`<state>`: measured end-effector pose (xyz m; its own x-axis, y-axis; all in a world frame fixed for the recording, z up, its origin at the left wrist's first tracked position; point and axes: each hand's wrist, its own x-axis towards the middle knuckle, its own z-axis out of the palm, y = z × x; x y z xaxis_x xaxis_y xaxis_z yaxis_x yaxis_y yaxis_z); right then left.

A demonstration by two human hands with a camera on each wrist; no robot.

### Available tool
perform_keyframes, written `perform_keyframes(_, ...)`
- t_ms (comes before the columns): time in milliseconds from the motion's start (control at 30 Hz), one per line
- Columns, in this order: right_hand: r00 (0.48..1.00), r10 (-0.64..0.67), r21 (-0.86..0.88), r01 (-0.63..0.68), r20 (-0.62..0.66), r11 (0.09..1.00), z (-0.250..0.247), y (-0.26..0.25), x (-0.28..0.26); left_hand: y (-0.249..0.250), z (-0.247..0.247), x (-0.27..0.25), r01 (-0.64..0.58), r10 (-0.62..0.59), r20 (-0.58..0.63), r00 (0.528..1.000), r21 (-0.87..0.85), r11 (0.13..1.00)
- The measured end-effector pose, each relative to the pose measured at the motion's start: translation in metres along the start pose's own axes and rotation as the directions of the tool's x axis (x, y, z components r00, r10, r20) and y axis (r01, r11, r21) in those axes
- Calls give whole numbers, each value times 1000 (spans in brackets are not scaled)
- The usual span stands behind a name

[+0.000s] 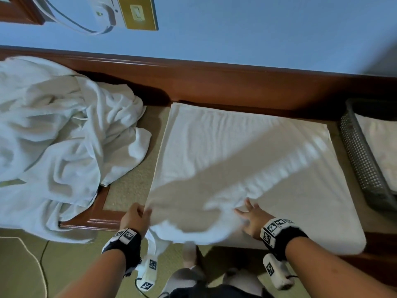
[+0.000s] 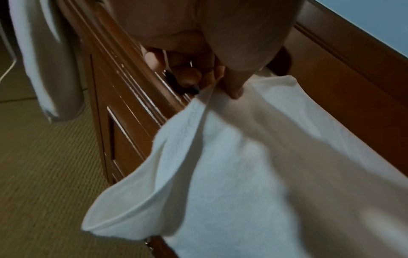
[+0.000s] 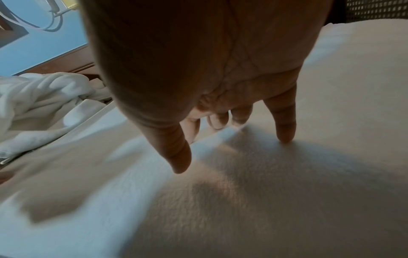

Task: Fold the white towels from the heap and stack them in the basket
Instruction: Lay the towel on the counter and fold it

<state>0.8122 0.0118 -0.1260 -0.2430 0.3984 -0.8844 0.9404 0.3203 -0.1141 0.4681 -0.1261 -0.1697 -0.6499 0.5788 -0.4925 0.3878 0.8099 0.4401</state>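
Fingers (image 2: 234,87) of the left hand (image 1: 134,218) are pinching the near-left corner of the white towel (image 1: 247,151), lifting it slightly off the wooden rim (image 1: 96,220). Fingers (image 3: 284,125) of the right hand (image 1: 253,218) are lying spread and straight, pressing flat on the towel's near edge. That towel is lying spread over the carpeted platform (image 1: 133,181), its far edge touching the wooden skirting (image 1: 236,82) and its near edge overhanging the rim. A strip of bare carpet is separating its left edge from the heap of white towels (image 1: 53,136). Just beside its right edge, the grey mesh basket (image 1: 361,158) is holding a folded towel (image 1: 384,147).
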Motion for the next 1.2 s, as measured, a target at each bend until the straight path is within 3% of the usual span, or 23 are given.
perform_keyframes(133,1000,-2,1,2,-16,1000,4,2,1,-8,-4,-6,-55,38,123,992,132,990)
perform_keyframes(300,1000,12,3,-12,-9,1000,2,-3,-1,-6,-8,-1,-136,95,282,955,131,982)
perform_keyframes(567,999,-4,-46,1,-54,999,12,4,6,-16,-1,-23,-105,105,66,992,3,994)
perform_keyframes(700,999,8,-92,-12,-47,996,11,1,8,-35,6,-24,-22,18,168,986,22,1000)
perform_keyframes(833,998,29,-90,-33,-47,995,8,-1,8,-36,0,-19,-19,-34,259,965,203,979)
perform_keyframes(1000,996,77,-141,-83,-47,986,2,-13,4,-37,1,-24,-47,-60,378,924,268,962)
perform_keyframes(1200,989,101,-175,-118,-104,977,-5,-26,12,-52,7,-38,44,-57,356,933,47,998)
